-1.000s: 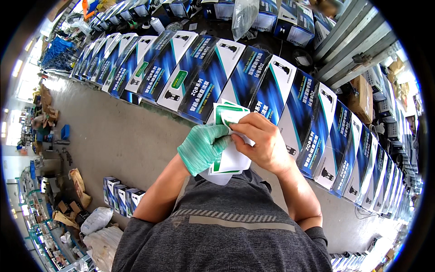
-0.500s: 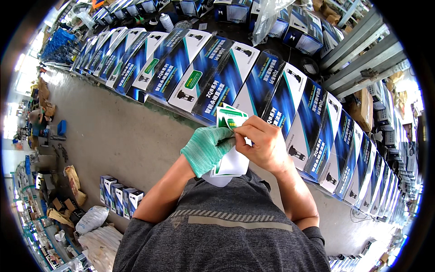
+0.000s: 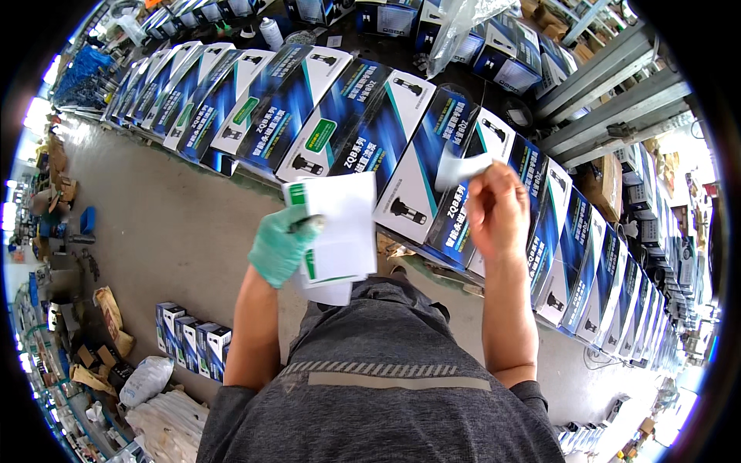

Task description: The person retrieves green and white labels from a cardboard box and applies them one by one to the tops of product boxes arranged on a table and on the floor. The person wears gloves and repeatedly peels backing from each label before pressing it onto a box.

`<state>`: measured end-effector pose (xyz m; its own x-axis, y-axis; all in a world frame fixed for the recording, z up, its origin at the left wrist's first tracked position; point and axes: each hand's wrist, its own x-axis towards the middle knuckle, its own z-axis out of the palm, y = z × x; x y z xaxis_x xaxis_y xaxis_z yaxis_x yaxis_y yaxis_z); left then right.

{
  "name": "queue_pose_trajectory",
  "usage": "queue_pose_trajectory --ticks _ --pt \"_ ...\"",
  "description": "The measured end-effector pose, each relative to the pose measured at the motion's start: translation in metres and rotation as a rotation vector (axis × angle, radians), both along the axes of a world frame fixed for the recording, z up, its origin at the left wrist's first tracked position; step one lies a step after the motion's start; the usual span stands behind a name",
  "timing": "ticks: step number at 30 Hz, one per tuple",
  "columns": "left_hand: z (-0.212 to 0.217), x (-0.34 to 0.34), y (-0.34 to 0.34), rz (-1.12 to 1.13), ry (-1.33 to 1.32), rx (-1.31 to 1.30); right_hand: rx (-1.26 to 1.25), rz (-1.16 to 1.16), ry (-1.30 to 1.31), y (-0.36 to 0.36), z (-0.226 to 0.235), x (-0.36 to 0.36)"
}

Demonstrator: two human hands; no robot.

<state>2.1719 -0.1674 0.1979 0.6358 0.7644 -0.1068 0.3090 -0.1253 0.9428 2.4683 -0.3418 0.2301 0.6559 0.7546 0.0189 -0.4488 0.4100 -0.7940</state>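
Observation:
My left hand (image 3: 279, 245), in a green glove, grips a stack of white sheets with green labels (image 3: 337, 228) in front of my chest. My bare right hand (image 3: 497, 211) is raised to the right of it and pinches a single white label (image 3: 460, 167) peeled off the stack. Right behind both hands runs a long row of blue and white product boxes (image 3: 351, 123), lying side by side on a low bench; the label hangs just above one of them.
More boxes of the same kind continue to the far right (image 3: 617, 285). A small group of boxes (image 3: 193, 338) stands on the concrete floor at lower left, next to white bags (image 3: 166, 420). Grey metal racking (image 3: 617, 92) rises at upper right.
My right hand has pulled away from the stack to the right and upward, taking one white label with it. The left hand still holds the stack.

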Motion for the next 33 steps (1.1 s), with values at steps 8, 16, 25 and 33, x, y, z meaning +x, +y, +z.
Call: queue_pose_trajectory --ticks 8,16,25,33 --pt "-0.043 -0.064 0.025 0.287 -0.098 -0.299 -0.483 -0.121 -1.395 0.032 -0.066 0.015" --pt "-0.059 -0.064 0.024 0.314 -0.122 -0.352 -0.654 -0.169 -1.447 0.041 -0.086 -0.007" --pt "-0.058 -0.061 0.044 0.277 -0.12 -0.357 -0.789 -0.012 -1.543 0.042 -0.088 -0.007" --pt "-0.064 -0.064 0.058 0.288 -0.147 -0.386 -0.731 0.246 -2.04 0.038 -0.06 -0.001"
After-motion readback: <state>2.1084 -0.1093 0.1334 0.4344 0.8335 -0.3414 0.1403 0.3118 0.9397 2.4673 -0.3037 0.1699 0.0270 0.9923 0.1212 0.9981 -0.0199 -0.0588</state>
